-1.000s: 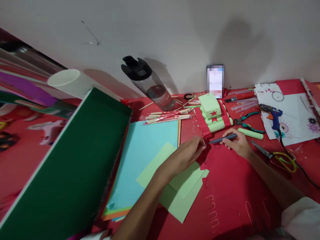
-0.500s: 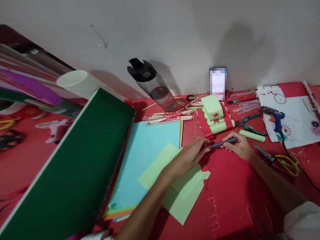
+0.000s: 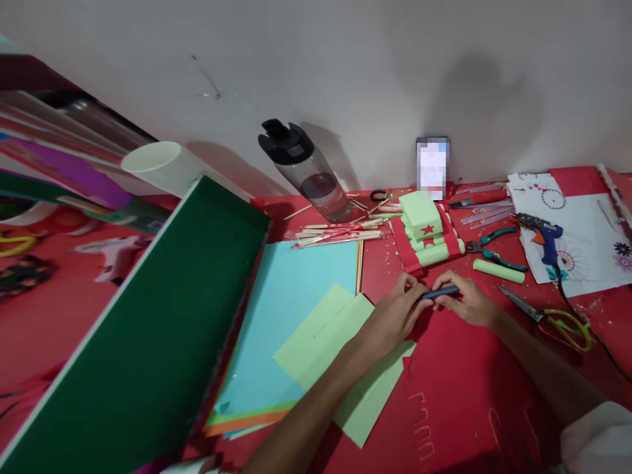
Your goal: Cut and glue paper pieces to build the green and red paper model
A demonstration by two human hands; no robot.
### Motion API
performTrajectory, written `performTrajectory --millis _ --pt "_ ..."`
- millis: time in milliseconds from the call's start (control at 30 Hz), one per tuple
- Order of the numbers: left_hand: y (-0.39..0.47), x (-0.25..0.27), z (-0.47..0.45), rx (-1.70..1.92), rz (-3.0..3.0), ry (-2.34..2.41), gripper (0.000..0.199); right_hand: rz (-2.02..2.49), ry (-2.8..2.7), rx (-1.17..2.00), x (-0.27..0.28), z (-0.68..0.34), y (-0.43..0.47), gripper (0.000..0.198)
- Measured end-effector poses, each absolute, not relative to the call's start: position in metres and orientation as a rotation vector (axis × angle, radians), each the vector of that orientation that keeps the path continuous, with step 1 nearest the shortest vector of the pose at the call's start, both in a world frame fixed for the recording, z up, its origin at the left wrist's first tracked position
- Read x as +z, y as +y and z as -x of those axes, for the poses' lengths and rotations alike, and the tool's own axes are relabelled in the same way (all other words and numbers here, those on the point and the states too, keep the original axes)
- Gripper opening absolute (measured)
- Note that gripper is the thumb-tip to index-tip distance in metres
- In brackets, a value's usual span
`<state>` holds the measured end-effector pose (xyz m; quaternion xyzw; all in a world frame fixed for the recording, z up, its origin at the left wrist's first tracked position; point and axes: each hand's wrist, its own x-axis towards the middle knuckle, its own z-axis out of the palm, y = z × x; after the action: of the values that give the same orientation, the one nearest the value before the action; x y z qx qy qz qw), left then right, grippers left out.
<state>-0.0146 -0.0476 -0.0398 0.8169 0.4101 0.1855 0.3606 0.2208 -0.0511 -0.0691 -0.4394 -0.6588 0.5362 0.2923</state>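
The left hand's grip (image 3: 401,308) hides the tip of the dark pen (image 3: 441,292); a cap is possibly there, but it is too small to tell. The left forearm (image 3: 320,405) covers part of the pale green sheets (image 3: 311,342). The phone (image 3: 433,161) has a pixelated, unreadable screen. The bottom edge cuts off 1 green board (image 3: 123,316).

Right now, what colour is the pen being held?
The pen is dark blue-grey, best seen in the head view.

a grey wall (image 3: 345,59), softly shadowed toward the right, rises behind a red tabletop (image 3: 44,322).
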Motion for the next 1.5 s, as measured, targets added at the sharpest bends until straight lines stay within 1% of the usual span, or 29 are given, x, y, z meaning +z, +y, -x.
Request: performTrajectory --millis 100,267,367,467,600,700,833,900,967,1067,1133,1267,1367,1500 --pt "-0.046 -0.035 0.018 0.509 -2.123 1.070 0.028 1.159 -1.670 1.463 -0.067 -0.219 -0.052 0.029" --pt "-0.037 -0.017 0.034 0.585 -2.098 1.192 0.037 1.120 -1.450 1.465 -0.064 -0.217 -0.048 0.032" --pt "-0.030 -0.010 0.046 0.594 -2.097 1.434 0.040 1.121 -1.419 1.460 -0.063 -0.215 -0.045 0.033" --pt "-0.023 -0.007 0.056 0.615 -2.144 1.647 0.037 1.141 -1.416 1.456 -0.060 -0.214 -0.044 0.034" --pt "-0.018 -0.009 0.062 0.402 -2.168 1.845 0.047 1.194 -1.419 1.430 -0.057 -0.213 -0.044 0.032" --pt "-0.015 -0.014 0.061 0.197 -2.153 1.925 0.044 1.193 -1.427 1.394 -0.059 -0.214 -0.045 0.026" --pt "-0.012 -0.022 0.060 0.158 -2.312 2.005 0.038 1.208 -1.446 1.292 -0.067 -0.215 -0.047 0.016" --pt "-0.013 -0.022 0.060 0.184 -2.376 2.013 0.032 1.233 -1.455 1.213 -0.071 -0.215 -0.048 0.012" --pt "-0.016 -0.017 0.058 0.203 -2.359 1.918 0.026 1.263 -1.467 1.133 -0.074 -0.214 -0.049 0.009" --pt "-0.027 -0.012 0.050 0.245 -2.238 1.516 0.020 1.319 -1.531 1.019 -0.074 -0.212 -0.049 0.007" --pt "-0.034 -0.015 0.040 0.318 -2.147 1.293 0.022 1.335 -1.629 0.917 -0.073 -0.211 -0.050 0.011" --pt "-0.047 -0.034 0.017 0.402 -2.086 1.130 0.023 1.298 -1.855 0.741 -0.071 -0.208 -0.052 0.031" --pt "-0.052 -0.050 0.003 0.367 -2.103 1.232 0.027 1.296 -1.948 0.676 -0.071 -0.207 -0.053 0.042" --pt "-0.054 -0.059 -0.007 0.341 -2.143 1.362 0.031 1.297 -2.010 0.627 -0.071 -0.205 -0.053 0.047"
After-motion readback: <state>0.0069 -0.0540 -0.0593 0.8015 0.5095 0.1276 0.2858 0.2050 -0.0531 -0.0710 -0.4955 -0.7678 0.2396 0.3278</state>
